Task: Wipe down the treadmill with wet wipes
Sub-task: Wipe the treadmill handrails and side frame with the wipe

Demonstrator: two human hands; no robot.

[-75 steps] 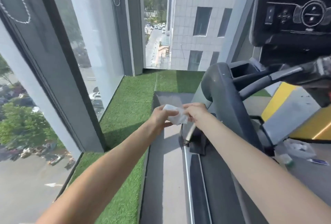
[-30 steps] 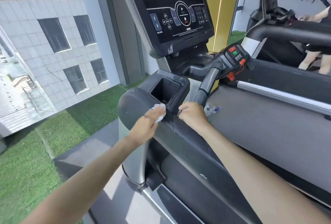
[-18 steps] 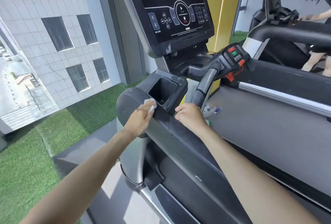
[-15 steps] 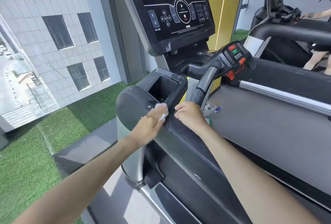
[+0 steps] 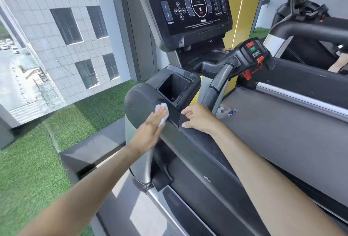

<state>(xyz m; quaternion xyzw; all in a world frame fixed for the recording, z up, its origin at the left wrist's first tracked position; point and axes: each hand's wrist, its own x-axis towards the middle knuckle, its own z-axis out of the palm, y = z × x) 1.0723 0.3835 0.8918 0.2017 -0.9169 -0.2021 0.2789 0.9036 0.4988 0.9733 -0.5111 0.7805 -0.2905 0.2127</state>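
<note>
the left hand (image 5: pixel 150 130) lies flat on the treadmill (image 5: pixel 197 156), on the rounded black cover at the far end of its left side arm. its fingers (image 5: pixel 160 115) are straight and held together, and they press a small crumpled white wet wipe (image 5: pixel 162 110) against the cover. only the far edge of the wipe shows past the fingertips. the wipe sits just near and left of the square cup holder (image 5: pixel 174 86), close to its rim but apart from it.

the right hand (image 5: pixel 199 118) rests on top of the same side arm, just right of the left hand and not touching it. its fingers are loose and slightly spread, the thumb lies against the arm's left face, and it holds nothing.

far beyond the hands stands the dark console screen (image 5: pixel 190 4) with white button markings. a curved handlebar (image 5: pixel 218 83) rises just right of the cup holder to a control pod (image 5: pixel 252 51) with red and green buttons. the grey belt (image 5: pixel 282 132) spreads to the right, and on it, just past the right hand, lies a crumpled clear packet (image 5: pixel 223 110) with a small blue label beside it. left of the treadmill are green artificial grass (image 5: pixel 37 160) and a large window (image 5: pixel 56 37) facing a tiled building. a second treadmill (image 5: pixel 310 28) stands at the far right.
</note>
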